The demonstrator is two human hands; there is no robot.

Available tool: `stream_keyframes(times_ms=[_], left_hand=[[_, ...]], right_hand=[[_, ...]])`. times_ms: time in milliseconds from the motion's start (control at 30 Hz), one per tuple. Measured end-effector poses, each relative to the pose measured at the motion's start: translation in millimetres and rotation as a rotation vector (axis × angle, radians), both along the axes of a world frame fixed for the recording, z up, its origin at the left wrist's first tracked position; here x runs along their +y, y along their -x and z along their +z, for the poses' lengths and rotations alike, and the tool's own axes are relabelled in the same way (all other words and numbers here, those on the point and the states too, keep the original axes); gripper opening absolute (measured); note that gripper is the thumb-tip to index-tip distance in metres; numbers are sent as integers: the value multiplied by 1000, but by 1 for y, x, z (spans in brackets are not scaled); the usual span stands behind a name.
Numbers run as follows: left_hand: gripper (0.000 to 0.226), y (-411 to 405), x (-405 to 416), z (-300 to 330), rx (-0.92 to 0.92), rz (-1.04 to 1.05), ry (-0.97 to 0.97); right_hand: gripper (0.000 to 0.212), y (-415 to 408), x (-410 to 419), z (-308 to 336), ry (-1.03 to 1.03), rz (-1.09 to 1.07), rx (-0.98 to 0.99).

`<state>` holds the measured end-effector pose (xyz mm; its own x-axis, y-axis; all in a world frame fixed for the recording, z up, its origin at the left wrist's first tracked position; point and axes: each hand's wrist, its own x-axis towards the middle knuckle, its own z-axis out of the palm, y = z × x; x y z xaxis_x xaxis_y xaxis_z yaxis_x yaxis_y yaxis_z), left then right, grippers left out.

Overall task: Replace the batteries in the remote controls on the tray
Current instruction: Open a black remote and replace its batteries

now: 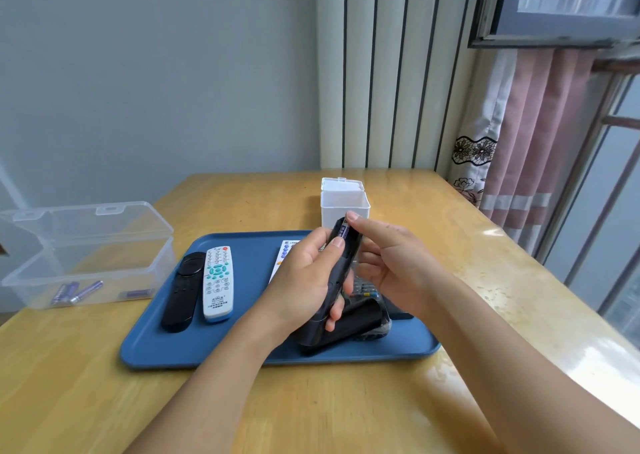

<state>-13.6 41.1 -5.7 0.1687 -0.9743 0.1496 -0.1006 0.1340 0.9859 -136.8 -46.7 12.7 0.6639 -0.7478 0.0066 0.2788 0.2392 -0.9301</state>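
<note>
Above the blue tray (166, 349) we keep our left hand (304, 277) clamped round the black remote (337, 273), tilting its open bay upward so our right hand's (391, 263) fingertip (352, 216) can press on the purple battery (344, 232)

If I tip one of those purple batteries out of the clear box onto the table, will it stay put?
Probably not. The purple batteries look like smooth cylinders, so one would likely roll on the glossy wooden table. They seem small and light, easy to pinch. The blue tray has a raised rim that might stop a rolling one.
</note>
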Motion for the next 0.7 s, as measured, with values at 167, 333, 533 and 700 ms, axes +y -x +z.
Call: stream_keyframes(times_ms=[167,333,533,700], left_hand=[[22,3,1,-2,8,14,6],[22,1,-3,-5,18,112,18],[28,-3,-4,-2,202,181,-19],[31,-4,-4,-2,217,188,-16]], right_hand=[[24,-5,-2,-7,331,-148,88],[27,-8,4,-3,220,-112,137],[27,-2,-8,0,111,-46,71],[21,-2,-6,-2,368,-158,150]])
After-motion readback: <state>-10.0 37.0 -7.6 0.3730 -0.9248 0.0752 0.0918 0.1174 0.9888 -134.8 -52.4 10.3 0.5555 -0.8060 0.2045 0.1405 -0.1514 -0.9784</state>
